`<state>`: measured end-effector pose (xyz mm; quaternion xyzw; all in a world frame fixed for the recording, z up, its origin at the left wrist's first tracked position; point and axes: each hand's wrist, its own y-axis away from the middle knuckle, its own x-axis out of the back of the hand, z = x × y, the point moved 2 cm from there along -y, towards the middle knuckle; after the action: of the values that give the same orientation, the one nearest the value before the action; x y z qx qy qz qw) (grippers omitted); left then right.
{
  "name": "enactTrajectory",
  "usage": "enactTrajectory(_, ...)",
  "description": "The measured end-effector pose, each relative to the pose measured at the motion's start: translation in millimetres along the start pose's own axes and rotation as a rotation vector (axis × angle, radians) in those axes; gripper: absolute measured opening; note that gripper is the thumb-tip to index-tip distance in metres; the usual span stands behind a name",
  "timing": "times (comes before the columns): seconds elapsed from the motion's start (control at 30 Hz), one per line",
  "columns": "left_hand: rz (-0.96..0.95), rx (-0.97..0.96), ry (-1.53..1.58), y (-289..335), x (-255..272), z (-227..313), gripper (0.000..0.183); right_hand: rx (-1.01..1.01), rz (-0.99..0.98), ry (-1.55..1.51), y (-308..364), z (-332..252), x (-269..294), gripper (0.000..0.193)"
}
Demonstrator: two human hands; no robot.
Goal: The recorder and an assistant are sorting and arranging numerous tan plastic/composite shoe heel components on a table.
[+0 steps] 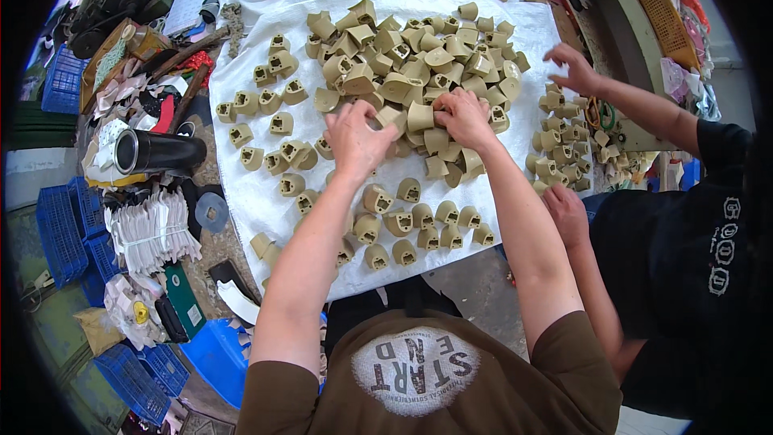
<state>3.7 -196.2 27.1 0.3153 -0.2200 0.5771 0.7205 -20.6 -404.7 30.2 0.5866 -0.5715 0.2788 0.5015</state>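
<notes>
Many hollow tan cap-like pieces with square-holed ends are heaped in a pile [419,56] on a white sheet [250,40]. At the near edge of the pile, my left hand [360,138] has its thumb and fingers bent around a tan piece [392,118]. Just right of it, my right hand [467,119] is closed, fingertips against another tan piece [420,117]; its fingers partly hide the contact. Single pieces stand in loose rows left of the pile, and more rows [403,225] lie nearer me, between my forearms.
At the right a co-worker's hand [576,71] is raised over the sheet's edge, and their other hand [568,213] rests by a group of pieces [560,141]. A black cylinder [161,151], paper bundles [149,229] and blue crates [60,229] crowd the left. Green-handled scissors [605,115] lie right.
</notes>
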Motion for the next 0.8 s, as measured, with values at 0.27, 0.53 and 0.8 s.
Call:
enactTrajectory(0.27,0.289,-0.191,-0.003,23.0,85.8,-56.5,0.032,0.033,0.293,-0.268,6.8,-0.6,20.6,0.018)
enactTrajectory(0.53,0.402,-0.603,-0.521,24.3,53.6,-85.4,0.045,0.509,0.065,0.040,52.4,-118.0,-10.6,0.018)
enactTrajectory(0.8,0.228,-0.562,-0.413,32.5,59.3,-78.0,0.025,0.428,-0.076,0.313,62.6,-150.5,-83.2,0.015)
